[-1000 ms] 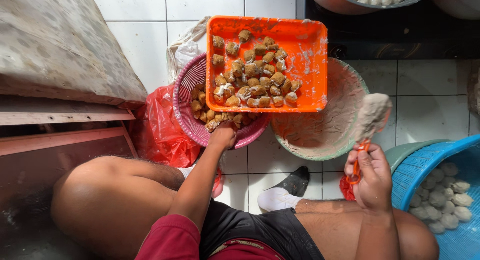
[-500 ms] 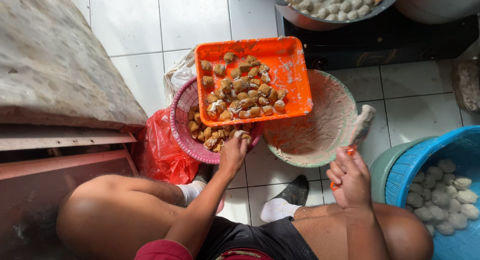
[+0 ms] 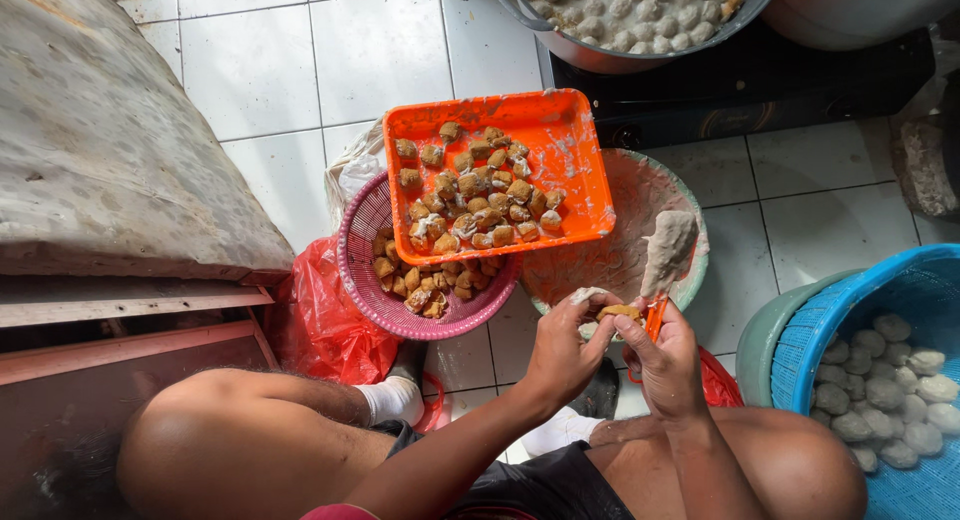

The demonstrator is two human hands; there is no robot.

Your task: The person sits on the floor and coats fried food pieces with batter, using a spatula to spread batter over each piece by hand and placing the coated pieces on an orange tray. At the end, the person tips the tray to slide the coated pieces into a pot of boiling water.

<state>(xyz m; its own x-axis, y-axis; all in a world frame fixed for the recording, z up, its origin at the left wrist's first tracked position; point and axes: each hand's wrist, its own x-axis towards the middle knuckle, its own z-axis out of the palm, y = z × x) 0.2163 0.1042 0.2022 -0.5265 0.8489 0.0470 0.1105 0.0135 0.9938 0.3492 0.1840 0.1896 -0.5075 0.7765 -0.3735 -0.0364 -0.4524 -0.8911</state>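
**newbie_cook:** What's the trick at this stage? The left hand (image 3: 560, 355) is pinched around a small golden-brown fried tofu puff (image 3: 620, 311), and the right hand (image 3: 668, 365) is closed on an orange-handled spatula (image 3: 655, 315) loaded with grey paste (image 3: 668, 250). Both sit just over the rim of the wide paste-smeared bowl (image 3: 600, 265).

**tofu_vet:** I'd say keep the puff steady between thumb and fingers with the slit side up, and press the paste in gently so the skin doesn't tear. Work over the bowl so drips fall back in. The orange plastic tray (image 3: 570, 150) of filled pieces, resting on the pink plastic basket (image 3: 370, 300), is close by on the white tiled floor (image 3: 300, 60).
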